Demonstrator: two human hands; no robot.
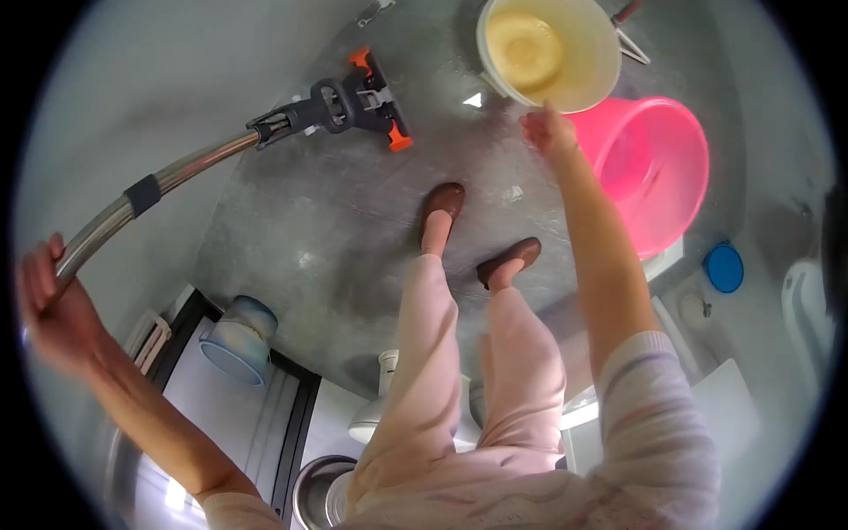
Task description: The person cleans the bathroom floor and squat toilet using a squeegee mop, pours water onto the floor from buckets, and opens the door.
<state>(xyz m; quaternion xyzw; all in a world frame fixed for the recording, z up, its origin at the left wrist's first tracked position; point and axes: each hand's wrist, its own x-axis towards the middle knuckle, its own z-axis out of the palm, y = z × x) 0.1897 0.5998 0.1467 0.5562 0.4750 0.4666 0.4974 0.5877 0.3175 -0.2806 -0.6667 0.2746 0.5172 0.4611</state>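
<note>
At the far left, my left hand (60, 309) is wrapped round the metal pole of a mop (181, 168). The pole runs up and right to a dark grey mop head (358, 99) with orange ends, close to the floor. My right hand (549, 131) is stretched forward just below the rim of a white bucket (596, 75) that holds yellowish liquid (523, 51). Its fingers are partly blurred, and whether they touch the bucket or hold anything is unclear. A large pink tub (692, 168) stands right beside the bucket and my right forearm.
The grey floor (353, 221) looks wet. A blue-rimmed bucket (237, 340) stands by a dark door frame (296, 367) at lower left. A metal basin (307, 495) is at the bottom, a blue round container (723, 268) at right. A white toilet-like fixture (367, 420) is behind my legs.
</note>
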